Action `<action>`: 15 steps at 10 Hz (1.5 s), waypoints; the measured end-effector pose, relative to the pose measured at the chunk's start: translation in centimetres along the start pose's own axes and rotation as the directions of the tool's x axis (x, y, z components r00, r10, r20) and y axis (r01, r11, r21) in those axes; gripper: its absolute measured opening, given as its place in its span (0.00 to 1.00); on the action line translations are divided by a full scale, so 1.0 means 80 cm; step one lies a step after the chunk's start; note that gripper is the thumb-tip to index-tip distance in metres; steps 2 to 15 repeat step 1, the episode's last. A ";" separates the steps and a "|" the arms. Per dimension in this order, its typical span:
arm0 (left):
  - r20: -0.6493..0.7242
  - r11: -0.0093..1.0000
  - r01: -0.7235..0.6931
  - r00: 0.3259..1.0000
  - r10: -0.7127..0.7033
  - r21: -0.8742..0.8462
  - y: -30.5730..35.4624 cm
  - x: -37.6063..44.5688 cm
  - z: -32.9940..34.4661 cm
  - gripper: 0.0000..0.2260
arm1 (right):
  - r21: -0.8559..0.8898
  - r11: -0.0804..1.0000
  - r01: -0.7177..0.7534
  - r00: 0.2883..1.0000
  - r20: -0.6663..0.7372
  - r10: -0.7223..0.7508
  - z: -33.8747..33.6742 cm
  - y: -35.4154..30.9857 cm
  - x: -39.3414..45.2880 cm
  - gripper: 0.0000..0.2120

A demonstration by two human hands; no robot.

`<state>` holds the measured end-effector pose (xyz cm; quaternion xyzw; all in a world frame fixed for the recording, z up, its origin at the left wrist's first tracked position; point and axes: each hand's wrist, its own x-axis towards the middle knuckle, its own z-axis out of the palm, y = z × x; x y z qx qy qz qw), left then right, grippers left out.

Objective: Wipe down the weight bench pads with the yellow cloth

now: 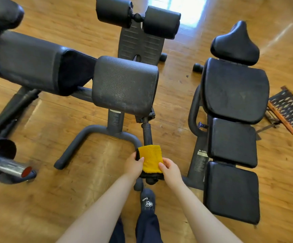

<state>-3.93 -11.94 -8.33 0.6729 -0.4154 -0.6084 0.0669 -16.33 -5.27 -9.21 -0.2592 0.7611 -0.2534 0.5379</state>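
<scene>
Glossy wooden plank floor [89,181] reflects bright window light [186,9] at the top.

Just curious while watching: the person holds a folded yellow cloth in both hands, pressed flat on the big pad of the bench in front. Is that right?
Not quite. The head view shows the yellow cloth held in the left hand and right hand, but in the air, short of the big pad, not pressed on it.

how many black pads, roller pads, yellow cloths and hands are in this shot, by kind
flat black pads on the right bench: 4 (headrest, back pad, seat pad, end pad)
square pad on the middle stand: 1
long pad at left: 1
roller pads: 2 ()
yellow cloth: 1
hands: 2 (left hand, right hand)
total: 11
</scene>
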 end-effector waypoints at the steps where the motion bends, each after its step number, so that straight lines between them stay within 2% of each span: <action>1: 0.033 0.997 0.059 0.998 -0.061 0.057 0.009 -0.018 -0.019 0.21 | -0.034 0.999 -0.032 0.999 -0.036 0.030 -0.015 -0.005 -0.011 0.16; 15: 0.033 0.997 0.059 0.998 -0.061 0.057 0.009 -0.018 -0.019 0.21 | -0.034 0.999 -0.032 0.999 -0.036 0.030 -0.015 -0.005 -0.011 0.16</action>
